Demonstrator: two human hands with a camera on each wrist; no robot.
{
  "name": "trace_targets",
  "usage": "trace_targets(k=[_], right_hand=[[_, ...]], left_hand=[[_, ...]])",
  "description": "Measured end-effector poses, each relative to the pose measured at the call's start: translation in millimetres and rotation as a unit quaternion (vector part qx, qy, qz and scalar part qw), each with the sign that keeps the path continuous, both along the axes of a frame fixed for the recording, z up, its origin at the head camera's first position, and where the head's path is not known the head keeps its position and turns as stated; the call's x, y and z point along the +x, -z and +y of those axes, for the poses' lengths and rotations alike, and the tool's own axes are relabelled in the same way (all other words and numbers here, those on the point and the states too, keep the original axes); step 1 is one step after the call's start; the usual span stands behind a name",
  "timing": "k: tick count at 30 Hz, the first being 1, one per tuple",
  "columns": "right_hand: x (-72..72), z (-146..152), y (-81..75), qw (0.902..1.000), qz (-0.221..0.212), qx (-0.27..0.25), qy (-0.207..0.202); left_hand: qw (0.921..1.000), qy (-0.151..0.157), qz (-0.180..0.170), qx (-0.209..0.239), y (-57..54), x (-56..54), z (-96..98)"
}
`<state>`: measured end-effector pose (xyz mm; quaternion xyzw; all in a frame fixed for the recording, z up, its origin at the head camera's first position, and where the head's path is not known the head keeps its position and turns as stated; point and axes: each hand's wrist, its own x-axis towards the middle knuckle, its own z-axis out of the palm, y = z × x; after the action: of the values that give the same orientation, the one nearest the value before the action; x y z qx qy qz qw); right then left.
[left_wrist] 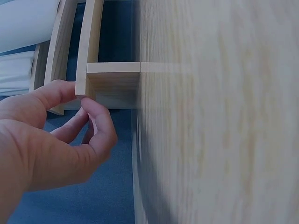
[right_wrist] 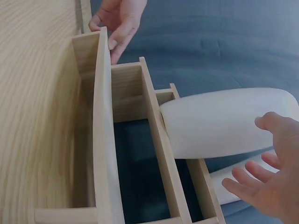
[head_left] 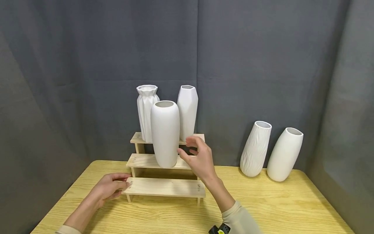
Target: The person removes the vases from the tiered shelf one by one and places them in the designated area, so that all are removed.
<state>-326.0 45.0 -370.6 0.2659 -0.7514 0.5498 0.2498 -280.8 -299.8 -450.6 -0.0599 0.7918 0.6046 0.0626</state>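
Observation:
A three-step wooden stand (head_left: 166, 187) stands on the table. My left hand (head_left: 109, 186) pinches the left end of its lowest step; in the left wrist view, thumb and finger of that hand (left_wrist: 60, 135) meet the board's corner. A smooth white vase (head_left: 165, 135) rests upright on the middle step. Beside its right side my right hand (head_left: 200, 159) is held with fingers spread and gently curved, holding nothing. In the right wrist view, the thumb of this hand (right_wrist: 275, 172) overlaps the smooth vase (right_wrist: 219, 123). On the top step are a pleated vase (head_left: 143, 113) and a faceted vase (head_left: 188, 110).
A wavy-textured white vase (head_left: 255, 151) and another smooth, rounded white vase (head_left: 284, 154) stand on the table (head_left: 263, 204) at the back right. A grey curtain (head_left: 248, 65) hangs close behind the table and along both sides.

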Motion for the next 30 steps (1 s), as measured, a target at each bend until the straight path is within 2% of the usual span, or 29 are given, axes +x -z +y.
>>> trace_targets(k=[12,23,30], right_hand=[[-7.8,-13,-4.5,0.9945,-0.096,0.037,-0.019],[-12.9,-27,1.6,0.9879,-0.147,0.026,-0.042],[-15.5,-42,5.9,0.9866,-0.157,0.038,-0.023]], left_hand=[[0.9997,0.010,-0.006,0.023,0.3,-4.2,-0.1],[0.9991,0.023,0.000,0.037,0.6,-4.7,-1.8],[0.9990,0.017,-0.007,0.040,-0.3,-2.6,-3.9]])
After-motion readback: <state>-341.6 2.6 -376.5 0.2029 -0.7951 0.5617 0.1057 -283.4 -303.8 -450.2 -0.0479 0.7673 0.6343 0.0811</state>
